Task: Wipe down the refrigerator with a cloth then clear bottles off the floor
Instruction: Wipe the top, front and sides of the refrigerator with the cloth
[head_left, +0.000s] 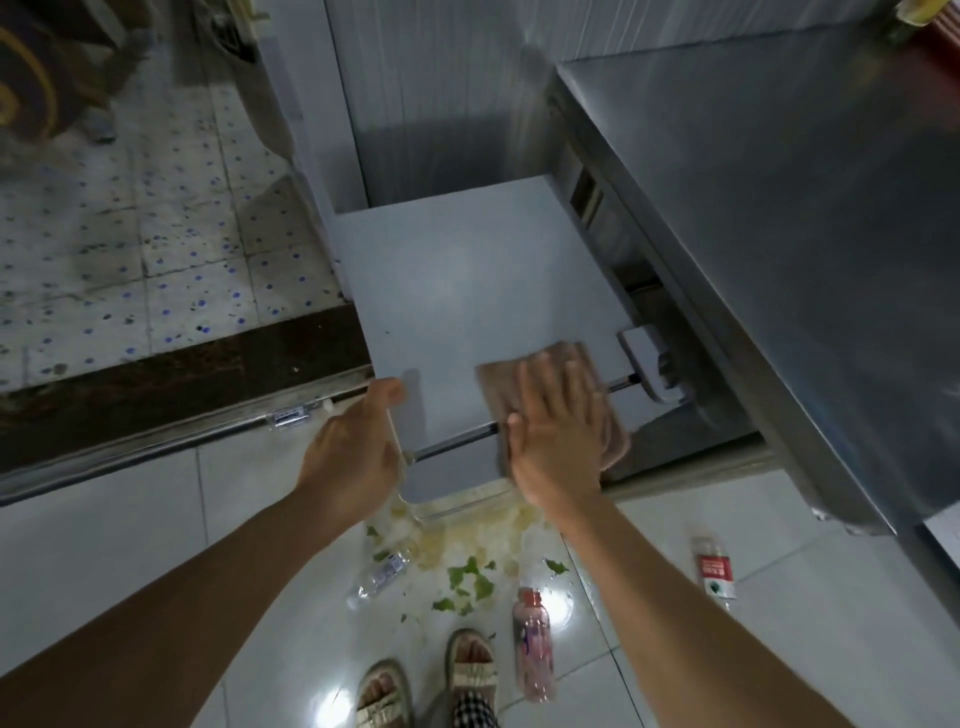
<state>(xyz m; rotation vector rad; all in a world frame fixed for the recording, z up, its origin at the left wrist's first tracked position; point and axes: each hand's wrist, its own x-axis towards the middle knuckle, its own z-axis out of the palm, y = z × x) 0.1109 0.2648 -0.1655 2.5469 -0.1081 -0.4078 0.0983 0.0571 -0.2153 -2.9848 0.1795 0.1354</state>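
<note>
From the head camera, looking down: the right hand (558, 441) lies flat, fingers straight, pressing a brown folded cloth (550, 395) against the open pale grey refrigerator door (467, 291), by its lower edge. The left hand (353, 452) curls round the door's outer edge, grip clamped there. Below, on the glossy white tiled floor (130, 519), lie a clear plastic bottle (378, 574), a pink-tinted bottle (532, 644) and a red-labelled bottle (716, 571), among green leaf scraps (467, 584).
</note>
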